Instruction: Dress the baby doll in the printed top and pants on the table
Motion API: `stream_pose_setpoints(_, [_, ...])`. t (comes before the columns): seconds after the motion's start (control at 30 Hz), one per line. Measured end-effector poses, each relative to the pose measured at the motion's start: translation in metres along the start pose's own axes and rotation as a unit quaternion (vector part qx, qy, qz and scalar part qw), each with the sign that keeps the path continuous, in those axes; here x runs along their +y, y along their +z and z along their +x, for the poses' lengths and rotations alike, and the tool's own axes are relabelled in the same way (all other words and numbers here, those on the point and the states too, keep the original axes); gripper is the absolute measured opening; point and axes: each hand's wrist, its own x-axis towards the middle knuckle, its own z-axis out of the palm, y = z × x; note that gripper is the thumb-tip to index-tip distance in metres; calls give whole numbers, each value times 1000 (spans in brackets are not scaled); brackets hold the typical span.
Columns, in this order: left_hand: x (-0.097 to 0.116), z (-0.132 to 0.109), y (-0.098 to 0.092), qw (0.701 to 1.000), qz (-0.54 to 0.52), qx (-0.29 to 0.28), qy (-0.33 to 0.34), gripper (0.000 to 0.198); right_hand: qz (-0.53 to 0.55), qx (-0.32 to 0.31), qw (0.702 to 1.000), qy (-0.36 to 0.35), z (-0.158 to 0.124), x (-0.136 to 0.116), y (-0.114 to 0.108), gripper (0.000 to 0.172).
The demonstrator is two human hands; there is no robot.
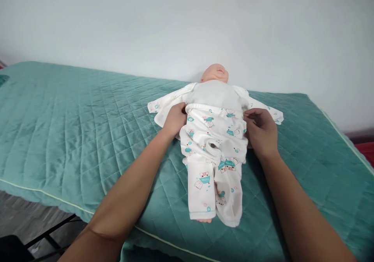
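Observation:
A baby doll point(214, 73) lies on its back, its head near the wall. White printed trousers point(214, 137) cover its legs up to the belly, with toes showing at the left cuff. Under its torso an open white printed jacket point(169, 100) is spread, both sleeves stretched sideways. My left hand point(176, 118) is closed on the left edge of the trousers' waistband. At the opposite side of the waistband my right hand point(261, 129) has its fingers pinched at the trouser edge.
A green quilted cover point(73, 121) lies under the doll. Behind it rises a pale wall point(175, 24). Black metal bars point(49, 231) and a dark object show at the lower left, and something red point(365, 151) at the right edge.

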Motion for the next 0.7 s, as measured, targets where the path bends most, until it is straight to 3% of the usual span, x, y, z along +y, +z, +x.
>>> stream_pose_setpoints(0.07, [1,0,-2,996,6,74,49,15,1,-11,999,-36,-3,-6,-1,11])
stream_pose_setpoints(0.13, [5,-1,-6,990,-25,97,95,16,5,-54,998,-38,-5,-12,-2,10])
stream_pose_setpoints(0.27, [13,-5,-14,987,-13,-40,155,9,18,-141,990,0,-4,-16,-6,22])
stream_pose_setpoints(0.37, [16,-6,-18,978,29,-105,176,17,-16,-177,983,-38,-1,-13,-8,27])
stream_pose_setpoints(0.53, [13,-4,-20,972,62,-108,199,19,-70,-164,972,-155,1,-8,-8,27])
stream_pose_setpoints(0.7, [16,-3,-15,967,91,-101,217,19,-78,-160,975,-137,-1,-9,-5,25])
